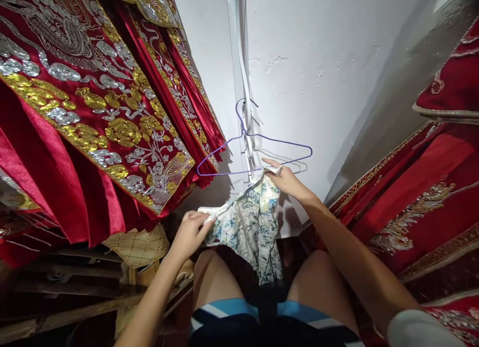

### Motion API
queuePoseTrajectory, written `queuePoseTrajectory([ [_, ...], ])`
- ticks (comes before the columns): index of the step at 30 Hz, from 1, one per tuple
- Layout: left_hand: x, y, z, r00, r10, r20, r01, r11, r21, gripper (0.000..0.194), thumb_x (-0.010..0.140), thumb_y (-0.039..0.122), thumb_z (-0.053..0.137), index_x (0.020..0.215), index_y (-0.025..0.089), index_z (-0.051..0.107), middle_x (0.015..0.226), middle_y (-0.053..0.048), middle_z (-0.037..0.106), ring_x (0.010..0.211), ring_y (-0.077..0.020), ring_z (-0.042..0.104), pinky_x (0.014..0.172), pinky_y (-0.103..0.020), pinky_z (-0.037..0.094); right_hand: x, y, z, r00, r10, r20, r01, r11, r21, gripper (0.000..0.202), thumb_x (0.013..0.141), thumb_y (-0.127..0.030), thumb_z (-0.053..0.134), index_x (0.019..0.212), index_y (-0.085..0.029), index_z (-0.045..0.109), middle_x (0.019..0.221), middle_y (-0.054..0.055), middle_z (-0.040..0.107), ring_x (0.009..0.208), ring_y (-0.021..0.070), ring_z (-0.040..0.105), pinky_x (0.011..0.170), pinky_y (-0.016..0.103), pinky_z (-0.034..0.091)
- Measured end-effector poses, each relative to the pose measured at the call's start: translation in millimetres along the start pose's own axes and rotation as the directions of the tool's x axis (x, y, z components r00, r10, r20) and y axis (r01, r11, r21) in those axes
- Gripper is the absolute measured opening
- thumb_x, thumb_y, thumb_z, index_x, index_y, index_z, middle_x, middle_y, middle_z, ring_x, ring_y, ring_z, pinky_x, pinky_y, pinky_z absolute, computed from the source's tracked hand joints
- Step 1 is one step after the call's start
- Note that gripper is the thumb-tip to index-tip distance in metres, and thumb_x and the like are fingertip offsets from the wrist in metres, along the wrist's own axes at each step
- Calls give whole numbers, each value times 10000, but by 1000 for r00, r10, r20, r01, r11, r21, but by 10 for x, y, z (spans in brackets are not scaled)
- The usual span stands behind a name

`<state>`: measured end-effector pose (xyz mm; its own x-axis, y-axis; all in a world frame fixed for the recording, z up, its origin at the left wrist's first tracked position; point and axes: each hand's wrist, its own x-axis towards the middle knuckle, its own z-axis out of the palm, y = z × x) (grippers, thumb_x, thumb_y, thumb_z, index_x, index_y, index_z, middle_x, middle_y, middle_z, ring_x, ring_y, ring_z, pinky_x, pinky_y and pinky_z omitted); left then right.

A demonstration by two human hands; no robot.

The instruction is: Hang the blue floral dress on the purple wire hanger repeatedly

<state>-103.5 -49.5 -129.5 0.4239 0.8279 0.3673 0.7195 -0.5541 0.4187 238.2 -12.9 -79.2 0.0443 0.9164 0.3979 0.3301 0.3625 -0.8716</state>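
Note:
A white garment with a blue and green floral print [249, 217] hangs between my two hands above my thighs. My left hand [193, 230] is closed on its left end. My right hand [282, 176] grips its upper right edge, close under the hanger's lower bar, with one finger stretched out to the left. A purple wire hanger [258, 136] hangs by its hook from a white metal rack against the wall, with nothing on it.
Red garments with gold and silver embroidery [123, 132] hang at the left. More red embroidered cloth [422, 207] hangs at the right. Wooden slats [71, 282] are at the lower left. Behind the white rack [239, 52] is a pale, chipped wall [318, 52].

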Motion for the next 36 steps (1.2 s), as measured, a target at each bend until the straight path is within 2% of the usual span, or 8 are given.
queuePoseTrajectory([
  [7,357,3,-163,979,-150,-136,145,988,-47,413,959,491,442,1090,234,738,1230,-110,708,1318,-324,511,1083,-445,389,-18,16,-105,995,3,-101,-39,936,-351,232,856,-347,501,658,-228,491,577,-21,495,589,162,429,593,273,318],
  [10,455,75,-142,965,-168,-203,151,984,-96,426,955,469,419,1049,193,731,1138,-120,734,1135,-310,624,1012,-409,438,-48,-134,-183,991,-11,-136,-43,921,-388,289,816,-379,524,587,-232,424,541,-13,464,594,164,417,577,283,307],
  [16,673,122,-168,924,-367,112,366,930,32,470,907,508,430,558,202,507,574,-47,567,631,-232,566,615,-302,364,-69,-205,-186,988,-9,-151,-47,929,-366,261,773,-390,535,592,-218,458,573,-3,497,614,166,445,579,284,328],
  [20,752,150,-230,933,-357,-37,359,933,41,392,929,461,398,679,197,544,696,-74,617,716,-247,581,663,-310,361,-96,-175,-165,989,60,-134,-103,934,-342,274,770,-385,543,576,-225,432,538,-18,448,574,151,407,554,283,307],
  [24,828,257,-277,925,-245,-291,252,968,-14,290,929,395,450,871,175,630,867,-100,702,801,-257,620,750,-327,411,-90,-182,-160,986,85,-143,-127,942,-311,271,771,-384,551,584,-228,433,543,-19,454,564,151,420,540,278,306],
  [28,1053,365,-256,922,-38,-386,-42,980,-196,188,918,311,500,964,183,630,1104,-89,716,946,-227,641,851,-310,444,-124,-176,-115,982,103,-156,-146,944,-297,253,776,-388,548,603,-221,470,573,2,520,599,178,493,559,282,344],
  [32,1313,453,-231,881,43,-470,-193,941,-277,158,872,240,575,1011,185,624,997,-46,708,870,-181,632,795,-273,451,-193,-142,-76,987,83,-138,-125,937,-327,280,828,-418,509,643,-209,542,609,31,588,640,215,555,594,302,391],
  [36,1416,504,-231,832,44,-553,-223,939,-261,196,900,302,594,1008,181,706,819,-16,699,665,-138,564,634,-243,410,-219,-138,-168,983,-26,-184,-26,962,-272,352,819,-340,560,1132,-196,629,898,74,712,802,258,652,715,346,486],
])
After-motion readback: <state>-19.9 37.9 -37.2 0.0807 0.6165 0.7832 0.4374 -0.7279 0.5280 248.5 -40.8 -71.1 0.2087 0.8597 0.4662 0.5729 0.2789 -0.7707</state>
